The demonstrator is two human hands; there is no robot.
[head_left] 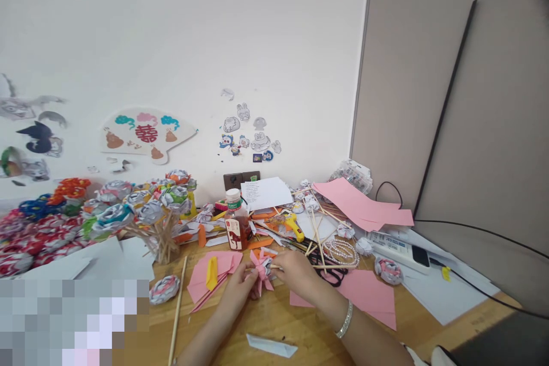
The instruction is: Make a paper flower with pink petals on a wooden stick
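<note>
My left hand pinches the left side of a pink paper flower with pointed petals, just above the wooden table. My right hand, with a silvery bracelet at its wrist, is closed round a thin wooden stick. One end of the stick reaches the flower; whether it is fixed there is hidden. Beside my left hand lie pink paper sheets with a folded yellow strip on top. More pink paper lies under and to the right of my right forearm.
A labelled bottle stands behind the flower, near a yellow glue gun. Several paper roses crowd the left. A loose stick, a folded white paper, black scissors, a bead string and a power strip lie around.
</note>
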